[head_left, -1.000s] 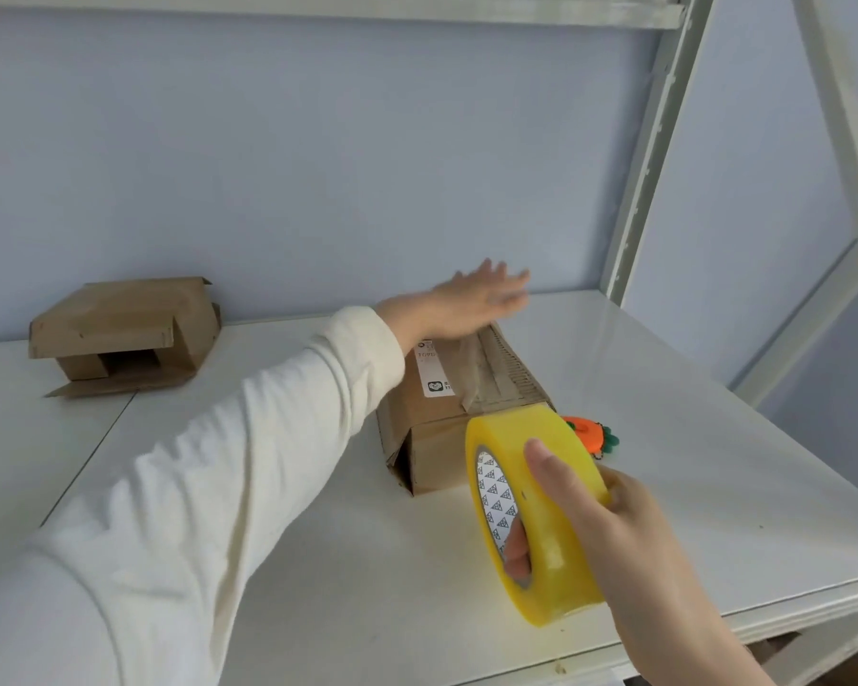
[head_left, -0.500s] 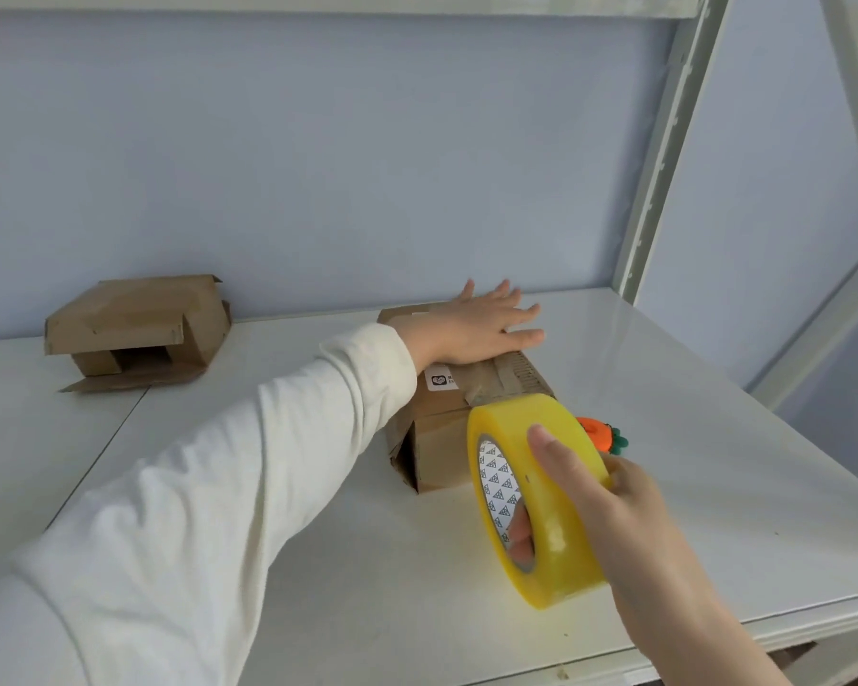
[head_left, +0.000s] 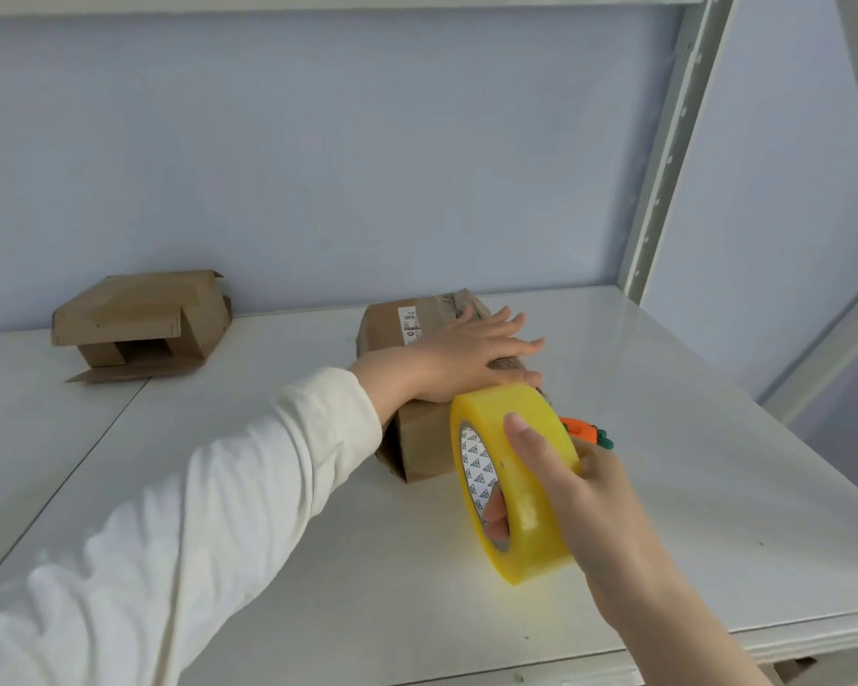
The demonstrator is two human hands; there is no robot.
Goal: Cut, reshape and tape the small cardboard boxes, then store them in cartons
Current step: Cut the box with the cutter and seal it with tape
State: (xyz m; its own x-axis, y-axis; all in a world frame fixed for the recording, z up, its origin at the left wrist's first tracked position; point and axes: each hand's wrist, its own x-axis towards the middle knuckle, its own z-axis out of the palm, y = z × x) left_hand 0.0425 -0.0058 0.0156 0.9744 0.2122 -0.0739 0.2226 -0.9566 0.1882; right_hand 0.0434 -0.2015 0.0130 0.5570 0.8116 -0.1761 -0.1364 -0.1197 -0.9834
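Two containers lie along the white shelf's [head_left: 367, 586] back edge, interiors too dark to read: the labelled box [head_left: 427, 438] mid-edge under the flat, pressing left hand [head_left: 466, 358], the folded box [head_left: 140, 319] further left, while the right hand [head_left: 580, 487] grips the tape roll [head_left: 531, 532].

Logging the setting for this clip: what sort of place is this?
Likely a storeroom or packing corner: white metal shelving, a bare wall, a worn cardboard box and a yellow tape roll.

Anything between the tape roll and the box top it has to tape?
Yes: the left hand lies flat on the cardboard box top, just beyond the yellow tape roll gripped in the right hand. An orange carrot-shaped item lies beside the box.
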